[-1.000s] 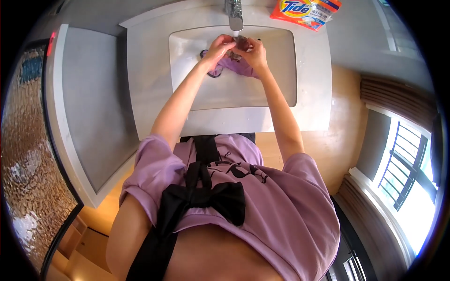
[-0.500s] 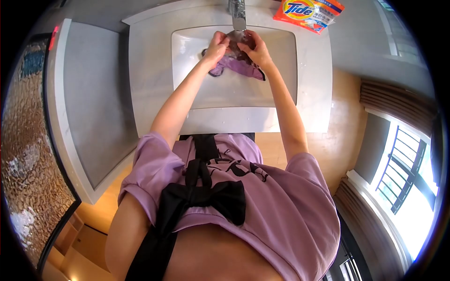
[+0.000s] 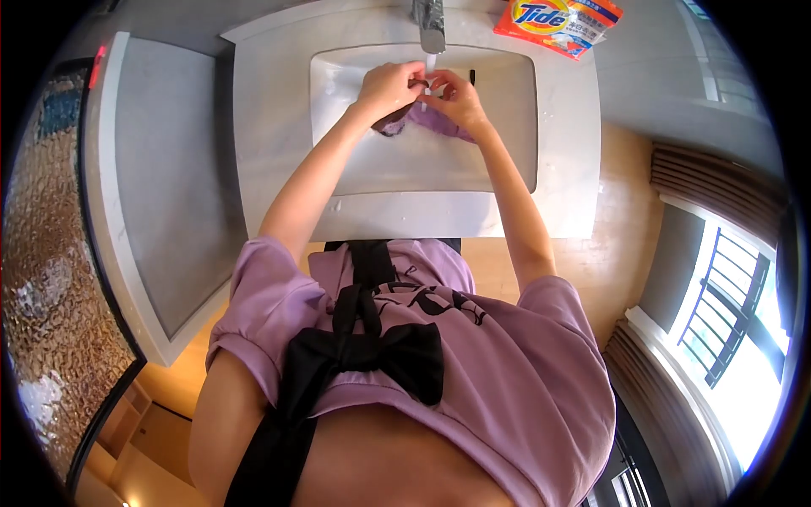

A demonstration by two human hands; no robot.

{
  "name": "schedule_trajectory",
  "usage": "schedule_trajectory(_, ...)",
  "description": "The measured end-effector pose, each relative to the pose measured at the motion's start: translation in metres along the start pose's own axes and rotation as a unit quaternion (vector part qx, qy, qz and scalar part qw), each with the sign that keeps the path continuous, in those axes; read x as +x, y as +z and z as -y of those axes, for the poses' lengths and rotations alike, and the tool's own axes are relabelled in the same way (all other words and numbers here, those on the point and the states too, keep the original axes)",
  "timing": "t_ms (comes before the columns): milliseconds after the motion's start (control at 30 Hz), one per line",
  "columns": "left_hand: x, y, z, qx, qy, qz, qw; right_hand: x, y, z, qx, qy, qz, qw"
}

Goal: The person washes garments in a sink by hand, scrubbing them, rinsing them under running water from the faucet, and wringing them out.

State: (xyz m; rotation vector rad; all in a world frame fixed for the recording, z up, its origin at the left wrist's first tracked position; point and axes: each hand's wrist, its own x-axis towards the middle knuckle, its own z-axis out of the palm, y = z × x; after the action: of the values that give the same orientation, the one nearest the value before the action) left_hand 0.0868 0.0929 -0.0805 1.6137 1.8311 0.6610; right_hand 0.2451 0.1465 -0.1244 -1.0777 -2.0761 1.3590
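Under the running tap (image 3: pixel 431 34), a wet garment (image 3: pixel 439 124) of purple cloth with a dark brown part lies partly in the sink (image 3: pixel 397 179). My left hand (image 3: pixel 390 89) is closed around the dark part, which hangs below the palm. My right hand (image 3: pixel 456 100) pinches the garment's dark edge with thumb and fingers, close to the left fingertips. The water stream falls between the two hands. Some of the cloth is hidden behind the hands, and its exact kind does not show.
An orange Tide detergent bag (image 3: pixel 557 27) lies on the white counter (image 3: pixel 568 144), right of the tap. A short black strip (image 3: pixel 472 78) shows against the sink's back wall. A grey panel (image 3: pixel 173 186) stands at the left, and a barred window (image 3: pixel 726 296) is at the right.
My left hand has rolled over, its back now up, and carries the dark part left and lower. My right hand has changed from spreading the cloth under the water to pinching its edge.
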Motion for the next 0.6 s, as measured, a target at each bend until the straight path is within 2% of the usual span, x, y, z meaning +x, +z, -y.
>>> schedule_trajectory(33,0.001,-0.003,-0.004,0.062,0.048,-0.011,0.997,0.002,0.006,-0.002,0.018,-0.043,-0.019,0.999)
schedule_trajectory(67,0.003,-0.007,-0.009,0.125,0.096,-0.022,0.987,0.004,0.007,-0.005,0.018,-0.043,-0.02,0.999)
schedule_trajectory(100,0.005,-0.014,-0.017,0.176,0.091,0.001,0.98,0.005,0.007,-0.002,0.006,-0.035,-0.045,0.998)
schedule_trajectory(133,0.007,-0.015,-0.015,0.177,0.09,0.001,0.98,0.006,0.008,0.001,-0.007,-0.027,-0.069,0.997)
schedule_trajectory(200,0.014,-0.019,-0.011,0.18,0.147,-0.007,0.973,0.007,0.001,-0.002,-0.009,-0.002,-0.061,0.998)
schedule_trajectory(267,0.018,-0.023,-0.01,0.166,0.142,0.01,0.976,0.012,-0.008,-0.012,-0.027,-0.088,-0.06,0.994)
schedule_trajectory(300,0.02,-0.024,-0.01,0.166,0.128,0.029,0.977,0.01,-0.016,0.0,-0.068,-0.097,-0.066,0.991)
schedule_trajectory(400,0.037,-0.019,0.005,0.162,0.107,0.06,0.979,0.012,-0.021,0.005,-0.058,-0.096,-0.112,0.987)
schedule_trajectory(467,0.054,-0.014,0.021,-0.045,0.013,0.172,0.984,0.012,-0.023,-0.002,-0.024,-0.071,-0.106,0.992)
schedule_trajectory(500,0.058,-0.015,0.021,-0.116,-0.01,0.189,0.975,0.012,-0.026,0.0,-0.033,-0.061,-0.103,0.992)
schedule_trajectory(533,0.058,-0.015,0.022,-0.116,-0.009,0.189,0.975,0.012,-0.029,0.003,-0.043,-0.051,-0.103,0.992)
schedule_trajectory(600,0.057,-0.015,0.017,-0.194,-0.08,0.171,0.963,0.01,-0.038,0.002,-0.07,-0.043,-0.11,0.991)
